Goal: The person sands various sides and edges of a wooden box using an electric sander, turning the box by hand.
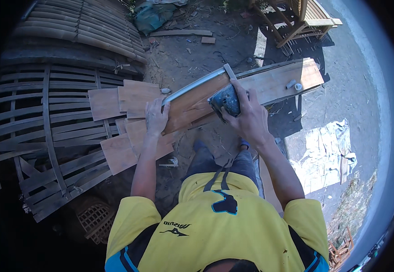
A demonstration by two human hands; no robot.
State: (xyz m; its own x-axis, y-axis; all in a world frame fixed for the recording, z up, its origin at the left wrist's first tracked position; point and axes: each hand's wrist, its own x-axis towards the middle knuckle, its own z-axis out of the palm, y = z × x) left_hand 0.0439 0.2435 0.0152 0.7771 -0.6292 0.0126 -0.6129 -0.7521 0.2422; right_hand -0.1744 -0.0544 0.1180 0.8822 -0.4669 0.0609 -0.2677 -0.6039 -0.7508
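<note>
A reddish-brown wooden panel (189,110) with a pale strip (196,84) along its far edge lies slantwise in front of me. My left hand (156,116) grips its left end, fingers over the edge. In my right hand (250,117) is a dusty, dark blue-green palm sander (225,100), held against the panel's right part. My thumb and fingers wrap round the sander's body, and its underside is hidden. Beyond the panel, a long wooden plank (274,81) stretches to the right, with a small white round object (298,86) on it.
Thin wooden boards (105,103) lie on a slatted bamboo platform (29,113) at left. A bamboo chair (312,22) stands at far right. Crumpled pale sheeting (326,154) lies on the ground at right. A woven basket (96,220) is at lower left, and a loose plank (181,33) lies beyond.
</note>
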